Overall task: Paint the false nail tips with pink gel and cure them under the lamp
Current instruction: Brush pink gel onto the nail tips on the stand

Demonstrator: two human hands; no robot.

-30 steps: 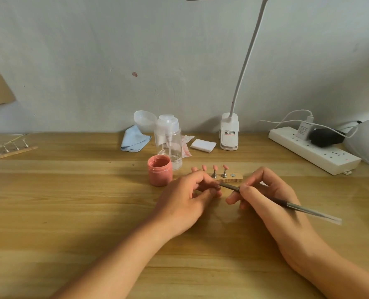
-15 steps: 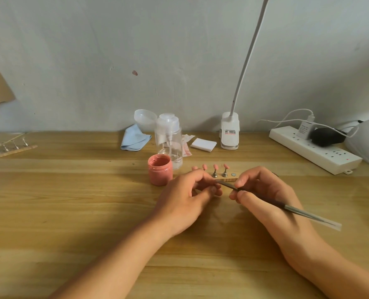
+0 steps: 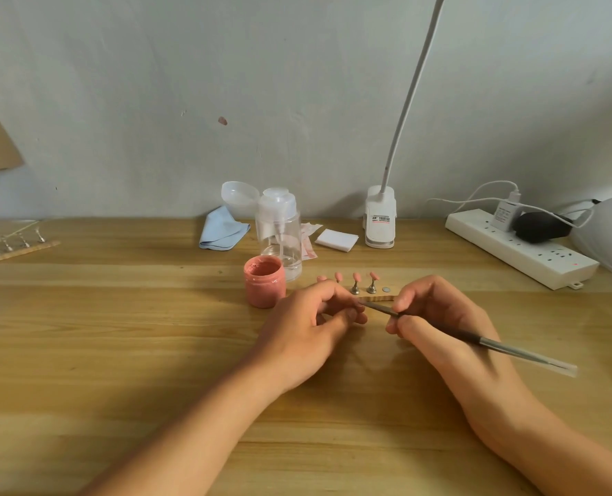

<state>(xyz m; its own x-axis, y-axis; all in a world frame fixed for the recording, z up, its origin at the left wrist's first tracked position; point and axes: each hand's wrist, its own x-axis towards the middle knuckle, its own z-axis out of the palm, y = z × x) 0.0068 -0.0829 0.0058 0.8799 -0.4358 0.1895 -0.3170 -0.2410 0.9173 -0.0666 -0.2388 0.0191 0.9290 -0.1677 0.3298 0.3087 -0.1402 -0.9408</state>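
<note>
Across wooden counter [image 3: 118,334], little moved since a second ago: left hand [image 3: 308,327] curled, its hold hidden, right hand [image 3: 440,316] pinching brush [image 3: 476,340] against it, pink nail tips [image 3: 356,276] just behind, still coating.

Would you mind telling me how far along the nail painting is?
Done: pink-coated nail tips stand on the wooden strip. In hand: the right hand holds a slim grey brush to the left hand's curled fingers, contents hidden. Left: curing; the tips stand on the open table.

Pale grey wall [image 3: 154,84], small marks, light wooden tabletop [image 3: 82,334]
</note>
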